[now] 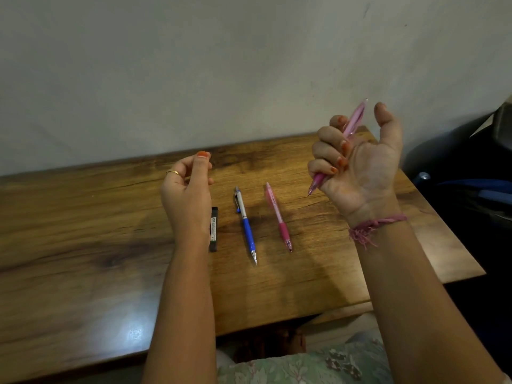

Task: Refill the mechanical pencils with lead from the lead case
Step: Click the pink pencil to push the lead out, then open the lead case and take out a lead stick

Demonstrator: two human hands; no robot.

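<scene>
Gripped in the right hand [357, 162] is a pale pink pencil [349, 128], with four fingers curled round its barrel and the thumb held apart, raised above the surface [83, 245]; its tip points down and toward the person. The left hand [187, 189] is lifted too, its thumb and forefinger brought together, but whether anything is pinched between them cannot be told. Under its wrist, partly hidden, the black lead case [214, 231] is laid on the surface. Just beside it, to the right, a blue pencil [246, 225] is laid, then a pink pencil [278, 216], both apart from each other. A pink thread bracelet [371, 225] is worn on the right wrist.
</scene>
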